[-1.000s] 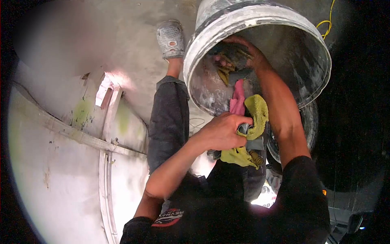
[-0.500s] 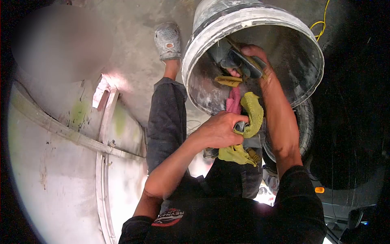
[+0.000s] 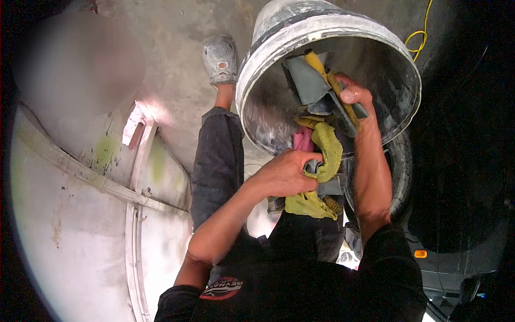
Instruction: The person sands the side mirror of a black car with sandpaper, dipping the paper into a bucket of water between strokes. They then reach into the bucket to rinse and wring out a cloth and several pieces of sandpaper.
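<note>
A whitish, smeared bucket (image 3: 245,91) lies tipped with its open mouth facing me. Inside the mouth, my right hand (image 3: 357,96) is closed around grey, sandpaper-like sheets (image 3: 308,80) and a yellow-brown strip (image 3: 316,63) held with them. Just outside the rim, my left hand (image 3: 289,173) is closed on a rough yellow cloth (image 3: 328,150), with grey folded pieces beside it. A pink cloth (image 3: 303,138) sits between the left hand and the bucket. Part of a yellow-brown pad (image 3: 307,121) shows above it. The left fingertips are partly hidden by the cloth.
A tyre (image 3: 399,177) and a dark vehicle body with an orange side light (image 3: 420,254) are at right. A yellow cable (image 3: 421,40) lies on the concrete floor (image 3: 171,32). White panels (image 3: 80,214) stand at left, near my shoe (image 3: 220,59).
My right hand has turned and shifted slightly lower, bringing the grey sheets and yellow-brown strip into fuller view. My left hand keeps hold of the yellow cloth.
</note>
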